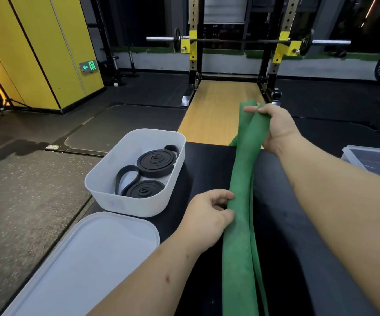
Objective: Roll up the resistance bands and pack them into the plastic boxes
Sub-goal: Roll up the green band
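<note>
— Band first. Where is the green one?
— The green band (pixel 241 179) is long and flat, not rolled. It runs along the black bench (pixel 207 160), from the near end up to the far end.
— Who has it?
— Both hands. The right hand (pixel 273 126) is at the far end. Its fingers are curled round the top of the band and hold that end up off the bench. One finger sticks out straight to the left.
— And the other hand?
— The left hand (pixel 207 215) is nearer, by the middle of the band. Its thumb and fingers are bent and pinch the band's left edge.
— Where is the box?
— The white box (pixel 107 179) sits on the bench, near the band on its left, open on top. Inside, the far black band (pixel 156 164) and the near black band (pixel 144 190) are rolled up like snails. Each has a loose loop sticking out.
— And the lid?
— The lid (pixel 88 258) lies flat just in front of the white box, beside the left arm.
— Anything else?
— A clear box (pixel 371 160) is at the right edge, behind the right arm. I cannot tell what is in it. Past the bench, a wooden strip (pixel 214 110) runs to a rack with a bar (pixel 241 40).
</note>
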Demonstrator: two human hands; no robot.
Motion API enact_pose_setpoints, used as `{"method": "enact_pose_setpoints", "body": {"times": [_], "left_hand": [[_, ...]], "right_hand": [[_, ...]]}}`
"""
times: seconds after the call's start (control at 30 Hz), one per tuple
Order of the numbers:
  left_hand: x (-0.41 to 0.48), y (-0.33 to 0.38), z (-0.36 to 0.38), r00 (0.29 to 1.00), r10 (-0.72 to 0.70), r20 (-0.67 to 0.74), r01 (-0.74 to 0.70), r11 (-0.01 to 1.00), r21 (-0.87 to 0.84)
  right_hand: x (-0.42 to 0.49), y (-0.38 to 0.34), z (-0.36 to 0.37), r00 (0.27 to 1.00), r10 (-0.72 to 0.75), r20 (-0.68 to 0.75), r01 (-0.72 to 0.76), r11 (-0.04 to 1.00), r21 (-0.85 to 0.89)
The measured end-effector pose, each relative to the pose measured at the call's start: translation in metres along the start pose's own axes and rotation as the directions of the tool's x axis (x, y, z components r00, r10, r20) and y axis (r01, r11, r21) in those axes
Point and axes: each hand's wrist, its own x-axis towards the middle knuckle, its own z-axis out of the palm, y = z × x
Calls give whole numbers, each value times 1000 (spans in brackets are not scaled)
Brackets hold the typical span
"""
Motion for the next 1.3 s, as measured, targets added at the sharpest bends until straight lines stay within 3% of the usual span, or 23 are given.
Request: {"method": "enact_pose_setpoints", "body": {"times": [0.17,0.27,0.47,0.63,0.77,0.93,1.1,1.3], "left_hand": [[-1,-5,2,1000,-16,21,15,998,54],[1,-6,1,1000,-22,15,21,999,50],[2,-7,3,1000,-29,3,29,999,43],[2,-7,3,1000,-8,5,7,1000,14],[1,-8,3,1000,-1,7,1,1000,-3],[0,-8,2,1000,11,8,-11,1000,2],[0,-8,2,1000,19,3,-19,1000,20],[4,-11,2,1000,17,-8,-17,1000,-4]], "right_hand": [[5,12,-4,998,55,32,-48,982,-181],[12,19,-15,981,176,-80,-193,919,-343],[11,19,-30,945,249,-211,-305,903,-301],[1,29,-28,915,361,-183,-403,848,-344],[-3,39,-19,921,368,-126,-389,867,-310],[0,43,-11,963,261,-68,-269,912,-309],[-8,52,-4,946,269,-180,-319,681,-659],[-15,57,1,939,302,-165,-311,543,-780]]}}
